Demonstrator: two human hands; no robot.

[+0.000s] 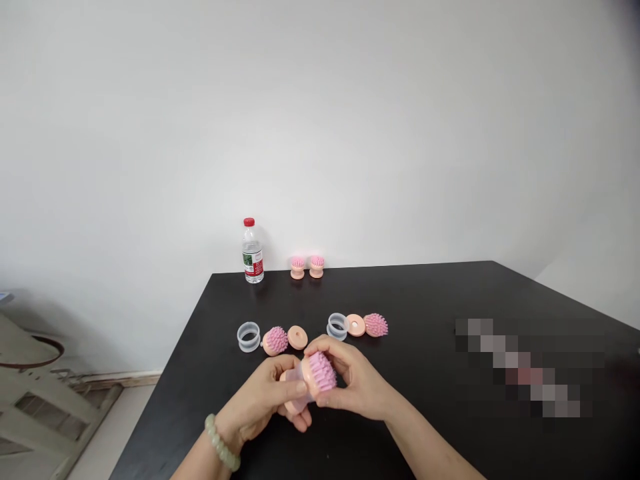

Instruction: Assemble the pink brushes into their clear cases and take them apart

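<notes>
Leftmost on the bench (410,293) lies a clear ring (249,347); behind it, a capped bottle (254,265) stands near the wall. Next come a loose bristle head (276,341), tilted on its side, and a flat peach disc (297,337) with a small central hole.

The left hand (255,399) is closed around the lower part of the brush (323,372), thumb laid across its side. The brush is held tilted above the near side of the bench, pink bristles towards the right hand (363,385), whose thumb and fingers clamp the bristled end. Its peach body looks smooth and rounded, with a paler, translucent band partly hidden by the fingers.

I judge the step in hand to be fitting or seating the top on its base; this calls for a steady left grip and even pressure or a turn from the right, without skewing the band.

Behind stand two upright brushes (307,268). Farther right lie another ring, disc and bristle head, close together.
</notes>
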